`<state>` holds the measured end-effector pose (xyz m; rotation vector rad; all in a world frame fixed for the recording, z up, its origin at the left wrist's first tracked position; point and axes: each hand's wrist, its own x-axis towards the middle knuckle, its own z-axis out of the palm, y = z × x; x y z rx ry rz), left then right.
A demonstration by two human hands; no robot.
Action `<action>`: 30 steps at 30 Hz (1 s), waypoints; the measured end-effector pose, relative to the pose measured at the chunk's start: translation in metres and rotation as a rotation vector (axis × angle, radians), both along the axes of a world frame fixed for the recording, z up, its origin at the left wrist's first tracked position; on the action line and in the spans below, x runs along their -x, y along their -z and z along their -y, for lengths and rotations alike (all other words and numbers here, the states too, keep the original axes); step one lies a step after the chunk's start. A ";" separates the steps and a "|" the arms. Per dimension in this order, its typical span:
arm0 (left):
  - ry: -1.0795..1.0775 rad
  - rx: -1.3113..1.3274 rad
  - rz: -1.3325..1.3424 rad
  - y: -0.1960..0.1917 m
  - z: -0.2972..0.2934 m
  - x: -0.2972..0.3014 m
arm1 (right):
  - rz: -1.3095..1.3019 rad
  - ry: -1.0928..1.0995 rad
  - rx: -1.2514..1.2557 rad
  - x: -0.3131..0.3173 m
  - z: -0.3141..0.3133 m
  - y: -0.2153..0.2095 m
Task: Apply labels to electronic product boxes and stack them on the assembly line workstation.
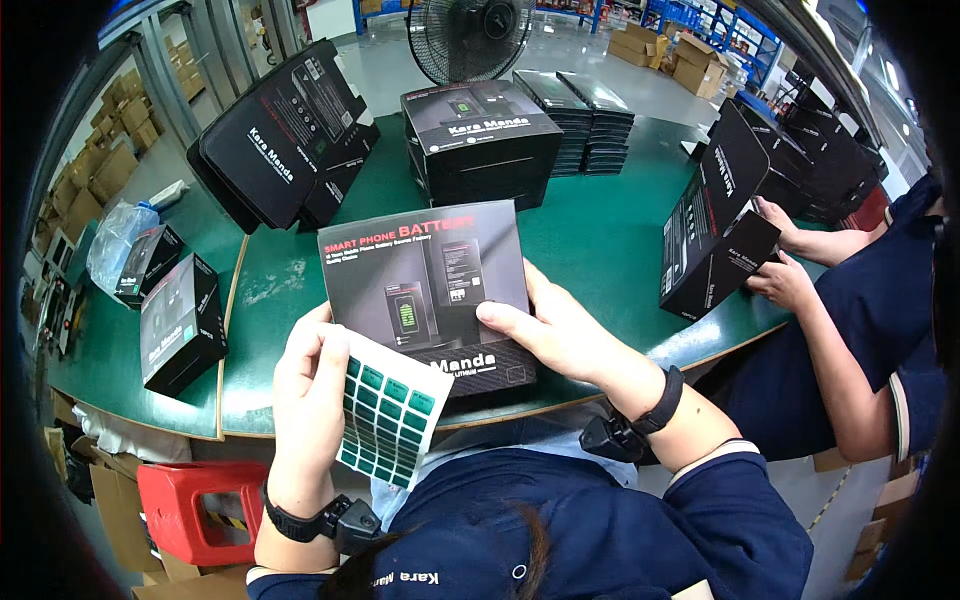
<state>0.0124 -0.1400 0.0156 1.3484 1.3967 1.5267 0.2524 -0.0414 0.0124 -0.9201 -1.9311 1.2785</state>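
My right hand (555,330) grips the right edge of a flat black product box (425,280), its thumb pressed on the printed front, over the near edge of the green table (600,240). My left hand (310,395) supports the box's left side and pinches a white sheet of small green stickers (390,410) that hangs below it. Both wrists wear black bands.
Black boxes are stacked at the table's far middle (480,140) and far left (280,135), with flat packs (585,120) behind. Another person's hands (785,255) hold a black box (715,225) at right. A fan (470,35), a red stool (195,505) and two small boxes (180,320) are nearby.
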 end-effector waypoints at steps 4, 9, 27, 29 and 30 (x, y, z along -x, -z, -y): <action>0.049 0.116 0.027 0.000 -0.004 -0.001 | 0.559 0.306 -0.416 -0.011 0.003 -0.006; -0.087 -0.178 -0.309 -0.003 -0.008 -0.014 | 0.274 0.264 -0.881 -0.006 0.018 -0.027; 0.306 -0.106 0.261 -0.009 0.014 -0.027 | -0.178 -0.151 -0.174 0.010 0.039 -0.022; 0.312 -0.209 -0.009 -0.008 0.008 -0.020 | -0.190 -0.126 -0.106 0.008 0.038 -0.022; 0.318 -0.174 0.043 -0.006 0.009 -0.019 | -0.176 -0.136 -0.102 0.006 0.036 -0.023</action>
